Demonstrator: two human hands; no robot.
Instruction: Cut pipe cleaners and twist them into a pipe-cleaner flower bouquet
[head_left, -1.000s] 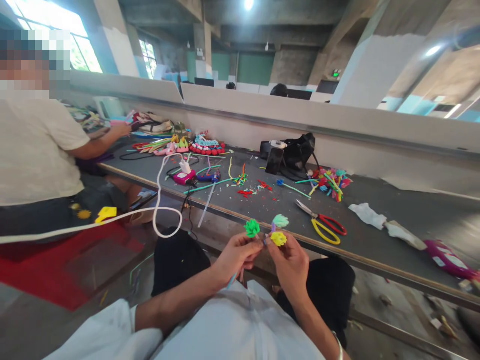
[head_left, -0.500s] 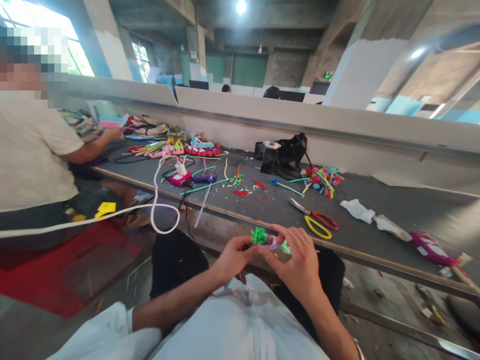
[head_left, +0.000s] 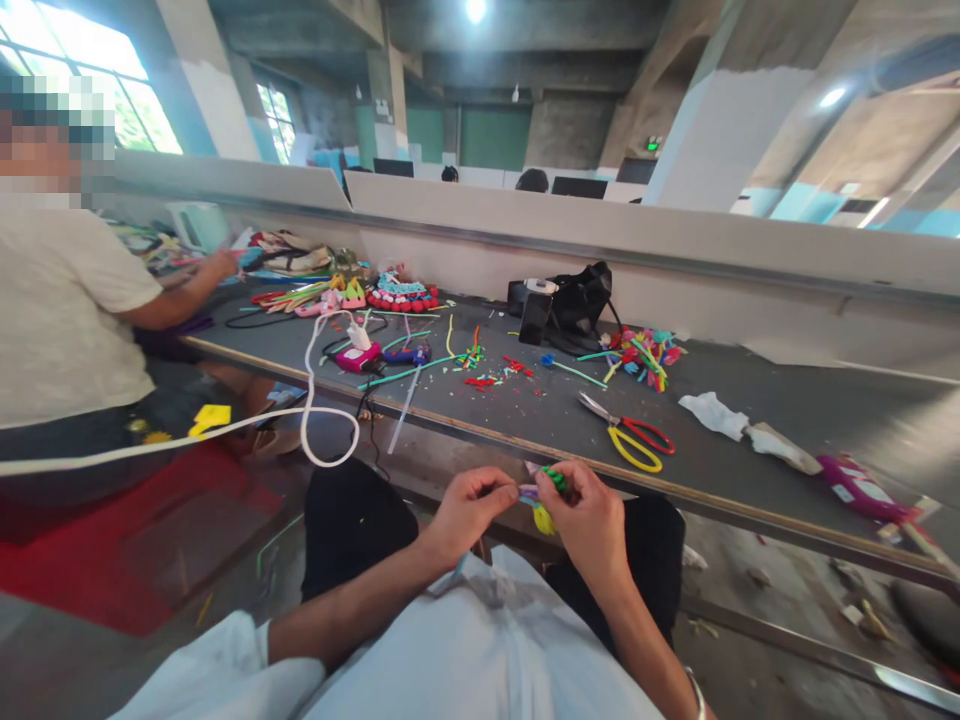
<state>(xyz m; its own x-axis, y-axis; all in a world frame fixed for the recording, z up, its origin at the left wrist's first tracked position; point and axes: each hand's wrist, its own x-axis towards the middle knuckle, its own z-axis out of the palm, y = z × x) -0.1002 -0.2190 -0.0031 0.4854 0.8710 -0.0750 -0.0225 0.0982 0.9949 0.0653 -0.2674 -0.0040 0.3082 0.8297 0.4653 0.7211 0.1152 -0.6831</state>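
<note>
Over my lap, just in front of the table edge, both hands work on a small pipe-cleaner piece [head_left: 544,518] with green, yellow and purple parts. Thumb and forefinger of my left hand [head_left: 471,512] pinch the end of its purple strip. My right hand [head_left: 592,522] is closed around the green and yellow parts, and its fingers hide much of them. Beyond the hands, a pair of scissors [head_left: 627,438] with one red and one yellow handle lies on the table, blades pointing away to the left.
Cut pipe-cleaner bits [head_left: 480,383] litter the dark table [head_left: 420,415]. A colourful bunch [head_left: 649,360] and a black bag [head_left: 589,300] stand behind. Magenta glue guns lie left [head_left: 358,357] and right [head_left: 862,490]. A white cable [head_left: 225,425] loops at left, near a co-worker [head_left: 67,310].
The piece has turned in my hands: the green cluster has gone from beside my left fingers to my right hand, and a yellow part now shows below. The co-worker's hand has shifted slightly.
</note>
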